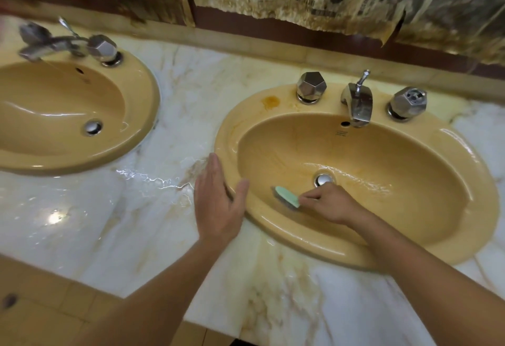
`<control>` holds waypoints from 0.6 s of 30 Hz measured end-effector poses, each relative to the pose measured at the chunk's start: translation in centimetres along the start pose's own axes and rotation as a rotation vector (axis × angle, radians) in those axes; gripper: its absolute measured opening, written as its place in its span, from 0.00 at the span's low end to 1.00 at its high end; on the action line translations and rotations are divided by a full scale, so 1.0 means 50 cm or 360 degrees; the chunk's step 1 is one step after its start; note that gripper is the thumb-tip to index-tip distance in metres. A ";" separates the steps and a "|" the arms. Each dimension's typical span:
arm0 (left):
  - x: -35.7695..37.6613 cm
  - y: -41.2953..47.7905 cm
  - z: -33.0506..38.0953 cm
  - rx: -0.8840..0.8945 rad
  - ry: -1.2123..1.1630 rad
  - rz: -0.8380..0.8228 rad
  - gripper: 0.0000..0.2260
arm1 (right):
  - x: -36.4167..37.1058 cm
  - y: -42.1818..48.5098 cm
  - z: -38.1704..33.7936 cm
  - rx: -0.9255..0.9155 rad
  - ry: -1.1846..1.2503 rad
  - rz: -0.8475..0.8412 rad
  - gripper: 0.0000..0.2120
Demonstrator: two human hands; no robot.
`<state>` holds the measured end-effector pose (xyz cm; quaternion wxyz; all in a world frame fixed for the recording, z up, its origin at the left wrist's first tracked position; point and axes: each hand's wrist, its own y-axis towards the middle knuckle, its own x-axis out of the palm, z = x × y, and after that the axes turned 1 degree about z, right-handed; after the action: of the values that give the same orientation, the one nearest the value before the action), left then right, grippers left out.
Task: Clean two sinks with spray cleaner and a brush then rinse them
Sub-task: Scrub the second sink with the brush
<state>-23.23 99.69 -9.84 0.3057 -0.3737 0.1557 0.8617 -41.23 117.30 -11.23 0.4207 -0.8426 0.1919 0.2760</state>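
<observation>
Now the right hand (326,203) grips a green brush (287,196), scrubbing the right sink (461,176); the left hand (217,203), fingers straight, braces on the wet marble surface (123,209) for balance.

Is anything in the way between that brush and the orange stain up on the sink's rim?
Nothing visible. The right hand holds the brush low in the sink; only bare bowl and rim lie between it and the stain.
</observation>
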 end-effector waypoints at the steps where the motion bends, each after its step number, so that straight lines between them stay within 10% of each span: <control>1: -0.011 0.024 -0.007 -0.0005 -0.0072 0.0022 0.36 | -0.012 -0.003 0.000 -0.0003 0.0093 -0.0114 0.10; 18: -0.019 0.105 -0.078 0.0240 0.0154 -0.0073 0.27 | -0.062 0.135 -0.011 0.0018 -0.0226 -0.0279 0.10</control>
<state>-23.95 93.36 -11.56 0.3447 -0.3942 0.2262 0.8214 -47.19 113.28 -13.08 0.4606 -0.8320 0.0886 0.2961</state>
